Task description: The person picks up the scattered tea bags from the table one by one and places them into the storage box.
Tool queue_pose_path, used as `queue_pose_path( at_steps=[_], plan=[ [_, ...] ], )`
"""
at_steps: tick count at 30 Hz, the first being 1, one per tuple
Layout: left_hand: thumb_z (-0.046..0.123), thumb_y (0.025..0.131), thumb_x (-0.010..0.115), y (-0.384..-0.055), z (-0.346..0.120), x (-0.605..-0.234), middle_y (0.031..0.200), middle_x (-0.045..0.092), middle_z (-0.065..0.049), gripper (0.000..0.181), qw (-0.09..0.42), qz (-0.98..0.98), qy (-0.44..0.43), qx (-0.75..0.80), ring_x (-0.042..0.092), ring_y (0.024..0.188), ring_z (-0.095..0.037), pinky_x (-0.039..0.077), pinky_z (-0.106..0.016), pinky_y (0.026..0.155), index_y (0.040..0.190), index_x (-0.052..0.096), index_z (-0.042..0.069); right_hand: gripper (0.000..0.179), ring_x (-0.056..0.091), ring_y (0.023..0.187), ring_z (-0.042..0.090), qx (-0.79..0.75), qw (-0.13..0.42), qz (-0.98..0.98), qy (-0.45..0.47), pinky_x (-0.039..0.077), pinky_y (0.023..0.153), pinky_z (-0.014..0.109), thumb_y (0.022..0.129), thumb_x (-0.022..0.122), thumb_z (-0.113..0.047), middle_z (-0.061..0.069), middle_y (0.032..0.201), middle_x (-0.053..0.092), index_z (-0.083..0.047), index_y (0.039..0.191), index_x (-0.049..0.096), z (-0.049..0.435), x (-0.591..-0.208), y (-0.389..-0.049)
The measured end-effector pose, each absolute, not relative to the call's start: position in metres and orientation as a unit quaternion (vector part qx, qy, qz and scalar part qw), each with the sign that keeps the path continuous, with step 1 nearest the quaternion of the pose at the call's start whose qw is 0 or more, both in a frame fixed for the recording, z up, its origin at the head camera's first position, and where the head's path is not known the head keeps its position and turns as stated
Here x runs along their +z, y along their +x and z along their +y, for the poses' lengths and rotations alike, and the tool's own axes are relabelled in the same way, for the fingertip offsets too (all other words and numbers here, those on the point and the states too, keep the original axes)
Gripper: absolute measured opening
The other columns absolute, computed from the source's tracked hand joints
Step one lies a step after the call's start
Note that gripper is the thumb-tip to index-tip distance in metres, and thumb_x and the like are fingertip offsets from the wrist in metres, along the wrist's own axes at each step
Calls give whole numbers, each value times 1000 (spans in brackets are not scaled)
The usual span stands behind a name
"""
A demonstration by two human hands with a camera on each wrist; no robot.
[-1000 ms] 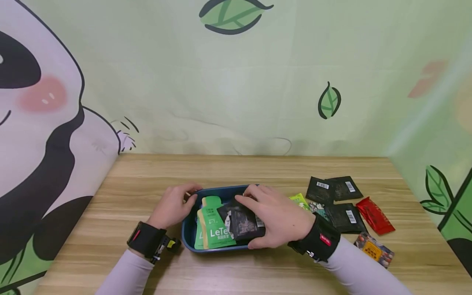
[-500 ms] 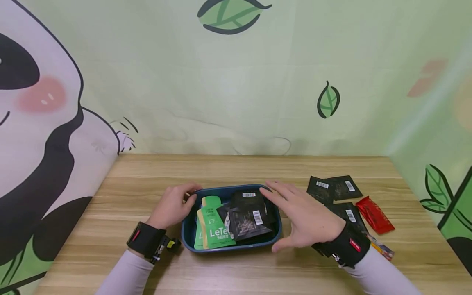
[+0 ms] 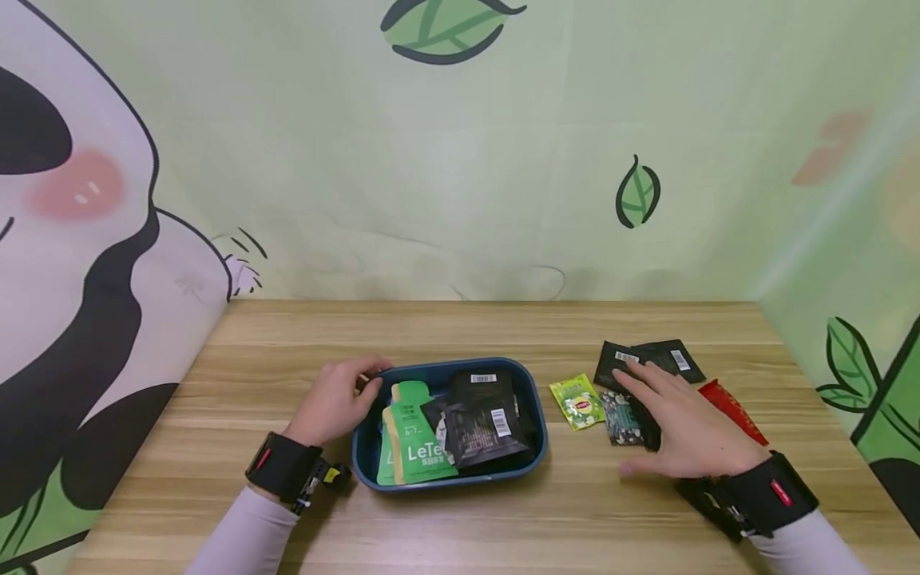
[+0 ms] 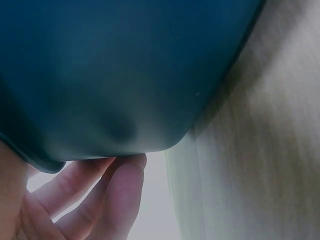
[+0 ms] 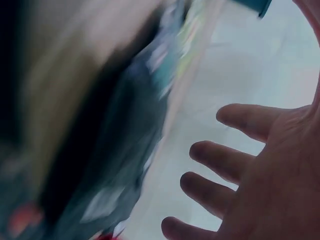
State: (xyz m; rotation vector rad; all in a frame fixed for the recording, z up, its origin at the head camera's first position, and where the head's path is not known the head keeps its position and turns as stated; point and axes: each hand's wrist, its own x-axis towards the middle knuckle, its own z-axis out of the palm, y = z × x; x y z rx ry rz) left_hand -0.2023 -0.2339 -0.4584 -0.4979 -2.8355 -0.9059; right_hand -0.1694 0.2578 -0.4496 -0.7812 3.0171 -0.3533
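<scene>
A blue plastic bin [image 3: 542, 431] holds green LeTe pouches [image 3: 420, 439] on its left and black sachets [image 3: 485, 431] on its right. My left hand [image 3: 336, 402] holds the bin at its back left corner; in the left wrist view, curled fingers [image 4: 120, 195] meet the outer wall. To the right, my right hand [image 3: 683, 423] spreads above a group of sachets, its fingers holding nothing. Beneath and around it lie black sachets [image 3: 676, 357], a dark patterned sachet [image 3: 621, 419] and a red packet [image 3: 733, 411]. A yellow-green sachet [image 3: 577, 401] lies between bin and hand.
The wood-grain table [image 3: 460, 527] reaches back to a pale green printed wall sheet [image 3: 460, 160]. A panda print covers the left side. Each wrist wears a black strap with a camera mount, the left strap [image 3: 283, 471] sitting close beside the bin.
My right hand has left the black sachets in the bin and moved right, opening out over the loose sachets. My left hand and the bin stay in place.
</scene>
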Motion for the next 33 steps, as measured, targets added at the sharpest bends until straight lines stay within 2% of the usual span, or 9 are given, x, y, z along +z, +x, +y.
queue_pose_path(
  at_steps=[4, 8, 15, 21, 26, 33],
  plan=[
    [20, 97, 58, -202, -235, -459, 102, 69, 0, 25, 62, -938, -164, -298, 62, 84, -12, 50, -27, 65, 119, 69, 18, 121, 30, 143, 42, -110, 19, 966, -233, 27, 106, 67, 60, 68, -83, 17, 159, 32, -13, 154, 40, 274, -456, -167],
    [20, 97, 58, -203, -235, -460, 101, 69, 0, 25, 62, -938, -164, -298, 63, 84, -12, 50, -27, 65, 119, 69, 18, 117, 38, 138, 43, -105, 36, 968, -226, 35, 100, 66, 63, 65, -83, 18, 155, 37, -14, 154, 42, 282, -461, -166],
    [19, 96, 58, -202, -235, -459, 101, 69, 0, 24, 61, -938, -164, -299, 63, 85, -13, 50, -28, 66, 118, 69, 18, 101, 51, 126, 38, -116, 49, 969, -212, 47, 93, 57, 67, 77, -66, 16, 145, 49, -12, 149, 49, 285, -460, -169],
    [20, 97, 58, -203, -235, -459, 101, 69, 0, 25, 61, -939, -164, -295, 63, 86, -12, 50, -28, 67, 119, 69, 18, 88, 58, 115, 31, -117, 40, 970, -211, 50, 89, 54, 67, 81, -58, 13, 134, 57, -14, 140, 58, 284, -459, -171],
    [20, 97, 58, -203, -235, -459, 101, 69, 0, 25, 62, -940, -163, -295, 63, 85, -12, 50, -27, 66, 119, 69, 18, 84, 59, 104, 21, -124, 37, 967, -218, 52, 88, 49, 67, 82, -56, 7, 126, 59, -17, 138, 60, 281, -460, -172],
    [20, 96, 58, -202, -234, -459, 101, 69, 0, 26, 62, -941, -160, -293, 62, 83, -12, 49, -27, 64, 119, 69, 19, 80, 56, 106, 19, -142, 11, 961, -236, 51, 90, 46, 67, 84, -51, 0, 125, 58, -19, 137, 61, 266, -450, -168]
  ],
)
